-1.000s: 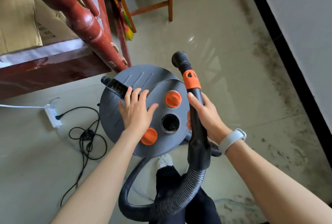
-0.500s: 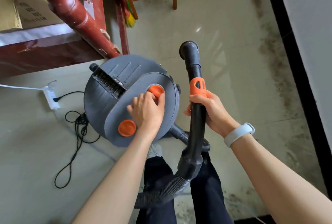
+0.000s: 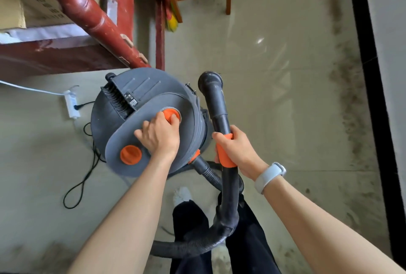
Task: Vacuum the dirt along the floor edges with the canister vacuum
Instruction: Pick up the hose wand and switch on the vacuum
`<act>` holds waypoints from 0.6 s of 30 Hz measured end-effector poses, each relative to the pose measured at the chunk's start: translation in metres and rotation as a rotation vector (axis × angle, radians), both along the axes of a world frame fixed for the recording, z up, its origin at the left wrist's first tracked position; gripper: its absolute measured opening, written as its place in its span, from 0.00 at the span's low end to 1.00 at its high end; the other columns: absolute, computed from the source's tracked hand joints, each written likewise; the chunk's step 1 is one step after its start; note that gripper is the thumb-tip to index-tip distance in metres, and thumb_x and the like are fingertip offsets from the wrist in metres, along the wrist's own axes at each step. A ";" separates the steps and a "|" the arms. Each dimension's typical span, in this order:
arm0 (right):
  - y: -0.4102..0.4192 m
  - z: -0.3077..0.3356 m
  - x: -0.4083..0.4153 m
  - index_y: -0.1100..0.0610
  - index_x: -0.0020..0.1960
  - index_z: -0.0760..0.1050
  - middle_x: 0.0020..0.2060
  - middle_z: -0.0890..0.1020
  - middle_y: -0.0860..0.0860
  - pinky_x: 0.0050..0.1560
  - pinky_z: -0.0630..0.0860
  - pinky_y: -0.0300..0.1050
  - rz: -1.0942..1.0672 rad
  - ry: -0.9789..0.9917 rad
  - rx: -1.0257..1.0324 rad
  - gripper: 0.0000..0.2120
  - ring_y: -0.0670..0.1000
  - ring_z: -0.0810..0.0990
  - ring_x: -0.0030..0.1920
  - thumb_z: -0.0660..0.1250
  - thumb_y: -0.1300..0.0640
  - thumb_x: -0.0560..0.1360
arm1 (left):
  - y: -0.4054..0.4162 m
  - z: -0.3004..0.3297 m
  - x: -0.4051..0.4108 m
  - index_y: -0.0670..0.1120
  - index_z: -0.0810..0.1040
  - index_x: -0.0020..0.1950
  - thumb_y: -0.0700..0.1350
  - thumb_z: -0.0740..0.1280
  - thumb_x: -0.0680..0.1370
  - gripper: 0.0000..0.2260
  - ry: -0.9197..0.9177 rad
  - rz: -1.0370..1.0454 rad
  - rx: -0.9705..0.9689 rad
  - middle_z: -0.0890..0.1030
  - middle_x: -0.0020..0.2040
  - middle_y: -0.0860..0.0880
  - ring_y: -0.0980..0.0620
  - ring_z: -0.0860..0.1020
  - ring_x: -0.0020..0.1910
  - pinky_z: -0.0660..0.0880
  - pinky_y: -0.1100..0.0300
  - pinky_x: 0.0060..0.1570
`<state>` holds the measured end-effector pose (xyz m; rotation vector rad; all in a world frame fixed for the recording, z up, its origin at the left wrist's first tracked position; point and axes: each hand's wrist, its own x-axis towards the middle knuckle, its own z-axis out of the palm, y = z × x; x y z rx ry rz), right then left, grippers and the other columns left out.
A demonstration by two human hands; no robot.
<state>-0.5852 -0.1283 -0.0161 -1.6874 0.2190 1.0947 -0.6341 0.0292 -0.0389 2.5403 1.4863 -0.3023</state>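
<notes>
Left hand (image 3: 161,135) lies on the grey lid of the canister vacuum (image 3: 140,95), fingers curled round the upper orange knob (image 3: 172,115); whether it grips or only presses the knob is hard to tell from this angle. Lower orange knob (image 3: 131,154) sits just beside the wrist, untouched. Right hand (image 3: 238,150) is closed round the orange grip (image 3: 224,157) of the black wand (image 3: 216,102), thumb across the front; white wristband (image 3: 269,177) on that wrist. Wand stands upright just right of the canister, open end upward. Ribbed hose (image 3: 197,246) loops from the wand's base down past the person's dark trousers. Canister stands on the floor (image 3: 274,97), close to the red wooden furniture leg (image 3: 103,25). Power strip (image 3: 71,104) and black cord (image 3: 87,170) lie left of it. Dark dirt band (image 3: 349,102) runs along the black skirting (image 3: 371,80) at right.
</notes>
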 end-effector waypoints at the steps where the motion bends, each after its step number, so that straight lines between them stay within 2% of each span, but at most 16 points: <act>1: 0.000 -0.001 0.001 0.57 0.43 0.66 0.30 0.75 0.54 0.29 0.74 0.43 0.017 -0.002 0.002 0.07 0.54 0.75 0.26 0.64 0.59 0.76 | 0.000 -0.001 0.000 0.42 0.76 0.53 0.52 0.56 0.80 0.16 0.003 -0.001 0.006 0.81 0.53 0.40 0.41 0.72 0.58 0.60 0.50 0.54; 5: 0.000 -0.001 0.005 0.57 0.43 0.65 0.29 0.74 0.54 0.28 0.73 0.42 0.057 0.011 0.021 0.07 0.53 0.74 0.25 0.63 0.59 0.76 | -0.001 -0.002 0.001 0.42 0.76 0.52 0.52 0.56 0.80 0.16 0.008 0.003 0.025 0.81 0.52 0.40 0.41 0.72 0.57 0.60 0.50 0.54; 11: 0.003 -0.002 0.006 0.58 0.44 0.65 0.29 0.75 0.53 0.33 0.74 0.47 0.089 0.012 0.010 0.08 0.57 0.75 0.29 0.64 0.57 0.75 | 0.000 -0.002 0.000 0.42 0.76 0.50 0.52 0.56 0.80 0.15 0.014 -0.022 0.038 0.81 0.51 0.41 0.42 0.72 0.56 0.60 0.50 0.53; 18: 0.007 0.000 0.006 0.58 0.45 0.65 0.28 0.74 0.54 0.27 0.73 0.41 0.061 0.023 0.025 0.07 0.53 0.75 0.25 0.63 0.59 0.76 | 0.004 -0.001 -0.002 0.43 0.77 0.49 0.52 0.58 0.80 0.14 0.022 -0.124 0.088 0.82 0.51 0.43 0.43 0.71 0.55 0.60 0.50 0.52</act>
